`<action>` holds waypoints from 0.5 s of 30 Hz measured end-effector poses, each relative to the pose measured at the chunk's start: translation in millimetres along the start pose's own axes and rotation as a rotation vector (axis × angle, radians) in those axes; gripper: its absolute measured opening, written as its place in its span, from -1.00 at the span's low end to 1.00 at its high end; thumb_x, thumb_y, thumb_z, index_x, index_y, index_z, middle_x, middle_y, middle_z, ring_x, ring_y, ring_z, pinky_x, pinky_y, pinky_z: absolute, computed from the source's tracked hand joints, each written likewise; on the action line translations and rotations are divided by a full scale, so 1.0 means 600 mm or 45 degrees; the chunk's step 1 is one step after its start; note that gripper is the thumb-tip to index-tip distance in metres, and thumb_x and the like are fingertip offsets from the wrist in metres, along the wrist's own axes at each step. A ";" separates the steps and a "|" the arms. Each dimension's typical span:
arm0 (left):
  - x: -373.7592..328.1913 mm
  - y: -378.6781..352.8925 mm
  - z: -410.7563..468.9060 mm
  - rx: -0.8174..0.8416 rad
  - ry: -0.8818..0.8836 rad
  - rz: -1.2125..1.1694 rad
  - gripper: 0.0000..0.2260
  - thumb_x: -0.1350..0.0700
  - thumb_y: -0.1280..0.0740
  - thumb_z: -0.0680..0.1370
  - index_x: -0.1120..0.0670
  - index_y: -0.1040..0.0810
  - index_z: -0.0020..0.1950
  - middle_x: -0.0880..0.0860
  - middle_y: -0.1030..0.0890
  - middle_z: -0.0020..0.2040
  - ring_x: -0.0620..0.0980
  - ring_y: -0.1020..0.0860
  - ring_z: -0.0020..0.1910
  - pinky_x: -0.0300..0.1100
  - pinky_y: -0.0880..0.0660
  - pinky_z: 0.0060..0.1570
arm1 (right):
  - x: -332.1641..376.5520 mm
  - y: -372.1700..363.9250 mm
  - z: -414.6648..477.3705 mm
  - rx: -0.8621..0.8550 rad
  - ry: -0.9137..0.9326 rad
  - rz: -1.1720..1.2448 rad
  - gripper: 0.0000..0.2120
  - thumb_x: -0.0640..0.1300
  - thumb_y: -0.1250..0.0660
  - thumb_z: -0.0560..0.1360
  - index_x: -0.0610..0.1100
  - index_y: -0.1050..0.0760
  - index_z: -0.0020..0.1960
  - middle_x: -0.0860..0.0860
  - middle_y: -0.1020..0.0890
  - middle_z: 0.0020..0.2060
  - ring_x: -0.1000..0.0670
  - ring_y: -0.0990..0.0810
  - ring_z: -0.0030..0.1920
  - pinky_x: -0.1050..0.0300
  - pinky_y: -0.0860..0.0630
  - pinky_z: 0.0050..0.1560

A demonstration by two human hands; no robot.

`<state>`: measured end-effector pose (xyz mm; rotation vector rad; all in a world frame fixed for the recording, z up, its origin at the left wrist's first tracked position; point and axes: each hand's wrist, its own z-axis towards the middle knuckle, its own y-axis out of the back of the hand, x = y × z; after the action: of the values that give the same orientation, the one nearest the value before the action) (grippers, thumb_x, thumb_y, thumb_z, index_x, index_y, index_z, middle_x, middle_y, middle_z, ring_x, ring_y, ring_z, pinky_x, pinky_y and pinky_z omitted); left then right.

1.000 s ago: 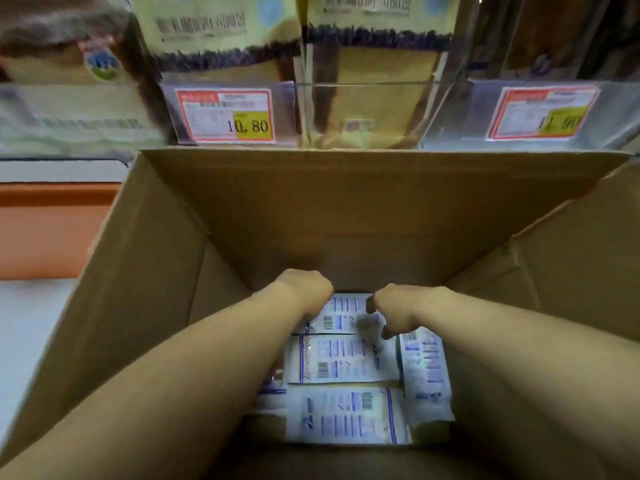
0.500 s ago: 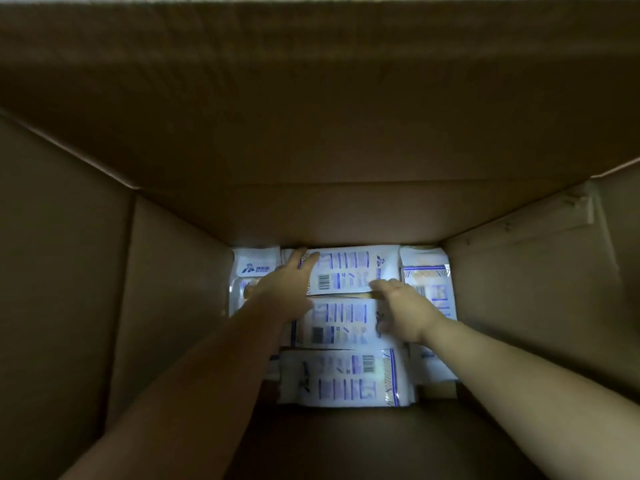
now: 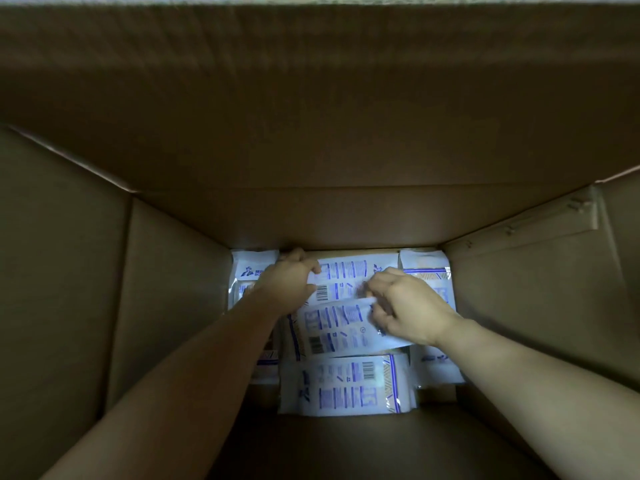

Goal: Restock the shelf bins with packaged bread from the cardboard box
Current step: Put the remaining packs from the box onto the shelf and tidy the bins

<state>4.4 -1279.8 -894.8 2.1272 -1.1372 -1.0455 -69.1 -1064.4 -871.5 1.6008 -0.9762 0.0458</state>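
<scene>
Deep in the tall brown cardboard box, all the packaged bread lies on the box floor. Against the box's left wall sits the left packet, a white plastic wrapper with a blue logo, partly hidden by the left forearm. Just beside it the left hand curls round the left end of the far packet — white wrapper, blue text, a barcode — which lies along the box's far wall.

At the centre of the box floor the middle packet, in the same white-and-blue wrapper, sits askew, its upper edge overlapping the far packet. Towards the box's near wall the near packet lies flat, with no hand on it.

The right hand pinches the middle packet's right end between thumb and bent fingers. By the box's right wall the right packet — white with a blue stripe — lies partly under that hand.
</scene>
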 end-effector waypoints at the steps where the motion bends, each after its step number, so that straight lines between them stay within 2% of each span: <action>1: 0.001 0.001 0.000 0.002 0.013 -0.057 -0.66 0.07 -0.29 0.57 0.01 -0.41 0.35 0.02 -0.35 0.36 0.05 -0.35 0.33 -0.10 -0.33 0.25 | 0.003 0.003 0.000 -0.070 0.046 -0.014 -0.86 -0.15 -0.20 0.36 -0.13 -0.50 -0.15 0.01 -0.55 -0.27 -0.07 -0.49 -0.13 0.15 -0.41 -0.17; 4: 0.000 0.006 0.006 -0.019 0.008 -0.009 -0.61 0.04 -0.23 0.60 0.03 -0.35 0.43 0.04 -0.37 0.42 0.09 -0.35 0.34 -0.10 -0.32 0.28 | -0.007 0.015 -0.012 -0.278 0.136 -0.054 -0.92 -0.16 -0.16 0.33 -0.15 -0.39 -0.26 -0.04 -0.46 -0.36 -0.07 -0.39 -0.26 0.11 -0.34 -0.23; 7: -0.001 0.013 0.011 0.036 0.032 -0.076 -0.71 -0.01 -0.14 0.64 0.05 -0.52 0.26 0.06 -0.55 0.23 0.09 -0.46 0.22 -0.12 -0.39 0.17 | -0.019 0.034 -0.023 -0.392 0.194 -0.146 -0.93 -0.20 -0.15 0.33 -0.19 -0.36 -0.29 -0.09 -0.42 -0.36 -0.08 -0.31 -0.27 0.10 -0.26 -0.25; 10: -0.006 0.021 0.008 0.156 0.157 -0.328 -0.56 -0.16 -0.03 0.64 0.06 -0.61 0.04 0.07 -0.62 0.01 0.02 -0.54 0.03 -0.16 -0.40 0.05 | -0.017 0.038 -0.015 -0.422 0.239 -0.175 -0.91 -0.22 -0.12 0.32 -0.22 -0.37 -0.30 -0.11 -0.40 -0.34 -0.09 -0.28 -0.27 0.09 -0.25 -0.25; 13: -0.011 0.025 0.002 0.204 0.270 -0.482 -0.43 -0.34 0.01 0.56 0.01 -0.64 -0.07 0.00 -0.62 0.03 -0.02 -0.54 0.05 -0.14 -0.38 0.15 | -0.017 0.029 0.001 -0.421 0.193 -0.099 -0.89 -0.22 -0.10 0.34 -0.23 -0.37 -0.27 -0.13 -0.41 -0.29 -0.10 -0.30 -0.24 0.06 -0.28 -0.23; 15: -0.016 0.031 -0.003 0.246 0.290 -0.463 -0.32 -0.51 0.05 0.42 -0.03 -0.64 -0.12 -0.06 -0.61 0.02 -0.05 -0.53 0.05 -0.11 -0.38 0.18 | -0.019 0.024 0.005 -0.465 0.113 0.002 -0.91 -0.21 -0.09 0.36 -0.20 -0.35 -0.25 -0.09 -0.38 -0.28 -0.08 -0.31 -0.24 0.06 -0.29 -0.23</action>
<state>-6.1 -1281.2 -876.3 2.5987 -0.7879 -0.8376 -86.3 -1059.8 -867.0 1.2517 -0.8607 -0.0573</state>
